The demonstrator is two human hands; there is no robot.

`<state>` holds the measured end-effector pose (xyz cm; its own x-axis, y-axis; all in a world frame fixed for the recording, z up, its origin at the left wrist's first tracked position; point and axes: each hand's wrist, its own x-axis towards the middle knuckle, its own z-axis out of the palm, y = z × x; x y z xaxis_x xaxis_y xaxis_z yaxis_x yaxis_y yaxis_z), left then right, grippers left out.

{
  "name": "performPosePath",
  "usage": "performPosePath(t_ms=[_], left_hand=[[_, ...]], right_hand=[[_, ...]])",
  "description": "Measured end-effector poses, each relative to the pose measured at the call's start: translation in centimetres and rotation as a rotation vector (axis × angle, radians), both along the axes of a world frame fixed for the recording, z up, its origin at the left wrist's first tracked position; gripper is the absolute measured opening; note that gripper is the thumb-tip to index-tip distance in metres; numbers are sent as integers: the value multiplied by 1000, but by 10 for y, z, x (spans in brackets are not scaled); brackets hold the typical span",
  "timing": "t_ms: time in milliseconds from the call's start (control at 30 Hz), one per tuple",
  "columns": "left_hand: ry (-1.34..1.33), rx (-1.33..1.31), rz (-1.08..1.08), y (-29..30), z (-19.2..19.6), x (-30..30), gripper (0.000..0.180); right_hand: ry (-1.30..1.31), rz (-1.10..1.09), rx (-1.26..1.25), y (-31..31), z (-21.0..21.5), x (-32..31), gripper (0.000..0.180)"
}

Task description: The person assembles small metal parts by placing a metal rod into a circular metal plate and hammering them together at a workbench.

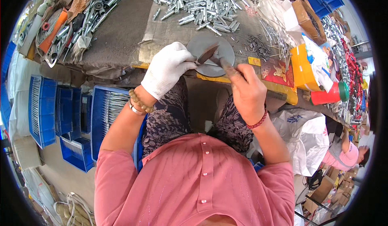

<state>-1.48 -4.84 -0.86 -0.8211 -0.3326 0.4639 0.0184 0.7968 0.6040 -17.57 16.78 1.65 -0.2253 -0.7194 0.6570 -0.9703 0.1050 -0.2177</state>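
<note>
Metal piece [210,64], thin and silvery, shows in the head view over a round grey plate [199,43] at the near edge of the tabletop [121,31]. Its left end sits at the fingertips of the white-gloved left grip [170,67], thumb and forefinger pinched together on it, and it reaches rightward from them toward the right hand. Fingers wrapped around its handle, the bare right grip [247,90] holds a hammer [207,53], whose dark head is above the plate, just beside the piece; whether they touch, I cannot tell. Beyond the plate spreads a pile of silvery tubes [198,3]; small dark pins [258,47] lie to its right.
</note>
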Motion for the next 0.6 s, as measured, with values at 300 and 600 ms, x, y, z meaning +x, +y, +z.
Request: performPosePath(t_ms=[300,600], left_hand=[[-17,18,-14,0,1,2,13],[-11,47,-40,-2,4,3,13]], right_hand=[[-36,-27,-208,-1,9,7,48],[-61,-16,-4,0,7,0,50]])
